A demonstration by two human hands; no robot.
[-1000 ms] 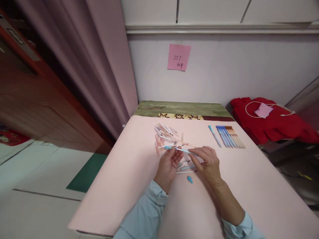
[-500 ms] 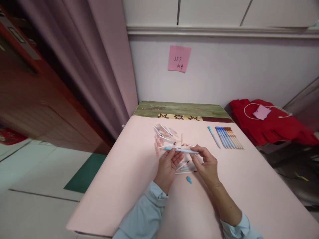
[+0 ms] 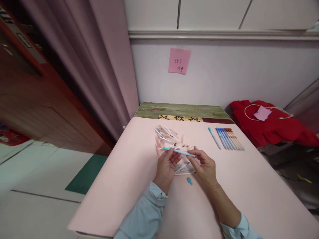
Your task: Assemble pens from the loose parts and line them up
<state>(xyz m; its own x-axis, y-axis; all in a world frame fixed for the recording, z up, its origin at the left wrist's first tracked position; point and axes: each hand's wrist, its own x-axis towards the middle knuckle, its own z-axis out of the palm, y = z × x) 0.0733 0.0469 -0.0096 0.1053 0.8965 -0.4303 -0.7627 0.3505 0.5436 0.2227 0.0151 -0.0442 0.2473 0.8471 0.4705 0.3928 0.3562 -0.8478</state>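
Note:
A light blue pen (image 3: 181, 152) is held between my two hands above the table, lying nearly level. My left hand (image 3: 166, 167) pinches it near its brighter blue end, palm turned up. The fingertips of my right hand (image 3: 204, 164) grip its other end. Below the hands lie white pen refills (image 3: 184, 173) and pale blue pen parts, partly hidden by my fingers. A small blue cap-like piece (image 3: 189, 181) rests nearer to me. Beyond the pen is a loose pile of refills and clear or pinkish pen parts (image 3: 165, 132).
On the right, a row of blue and brown pens (image 3: 228, 138) lies side by side, with one light blue pen (image 3: 214, 138) apart from it. A pink cover (image 3: 119, 186) lies over the table. Red cloth (image 3: 281, 127) with a white cable is beyond its right edge.
The pen has shifted slightly left and tilts a little more, its right end lower. My right hand has moved slightly left with it. Both hands keep their hold.

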